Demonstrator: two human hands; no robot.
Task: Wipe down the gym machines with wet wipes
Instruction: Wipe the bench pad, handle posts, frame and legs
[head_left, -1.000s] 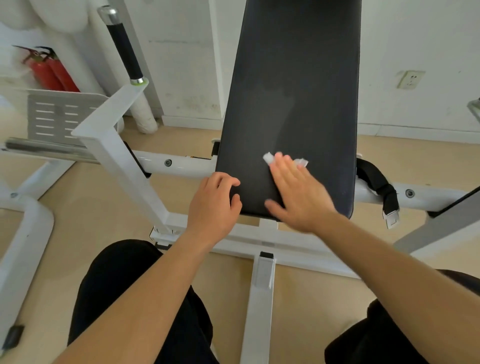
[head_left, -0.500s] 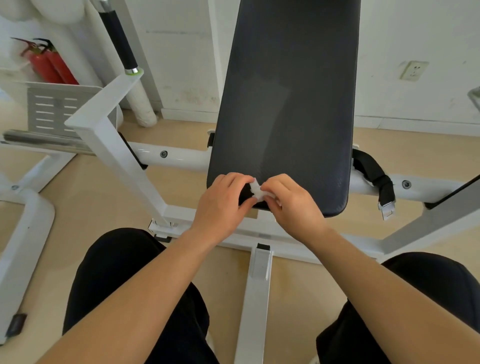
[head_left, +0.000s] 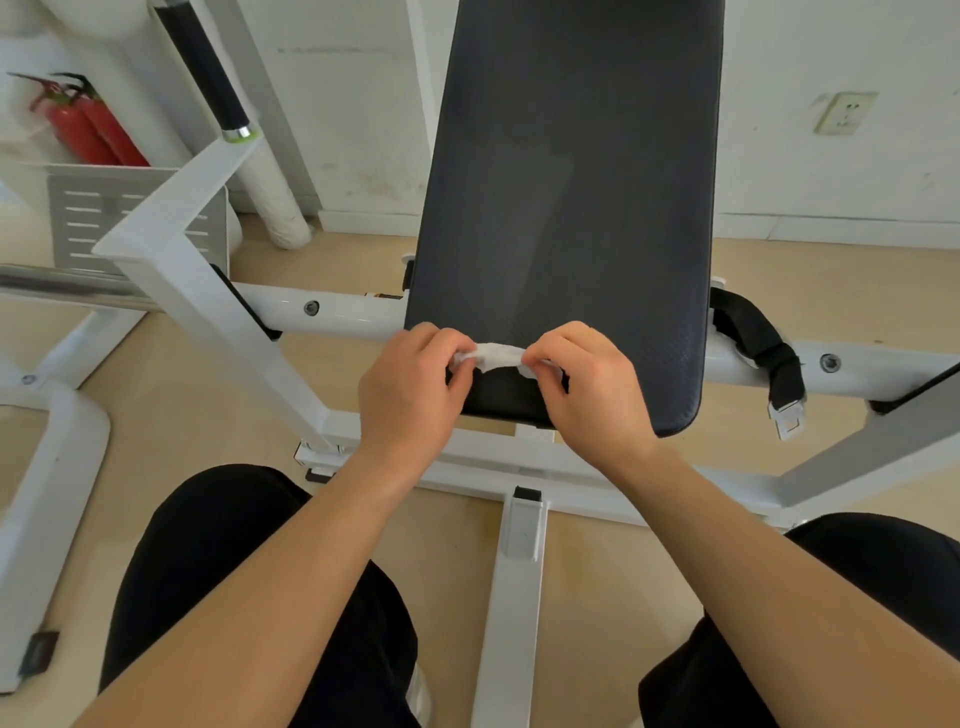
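A black padded backrest (head_left: 566, 197) of a white-framed gym machine (head_left: 332, 312) rises in front of me, its lower edge near my hands. A small crumpled white wet wipe (head_left: 493, 356) is stretched between both hands just above the pad's bottom edge. My left hand (head_left: 410, 387) pinches the wipe's left end. The wipe's right end is pinched by my right hand (head_left: 592, 387). Both forearms reach in from the bottom of the view.
A white angled arm (head_left: 176, 228) with a black grip handle (head_left: 205, 62) stands at left. A black strap with a buckle (head_left: 769, 358) hangs at right. Two red fire extinguishers (head_left: 88, 124) stand by the wall. A white base beam (head_left: 514, 597) runs between my knees.
My right hand lifted the wipe off the pad and drew back to the pad's lower edge. My left hand joined it, and both hands have pulled the wipe apart sideways.
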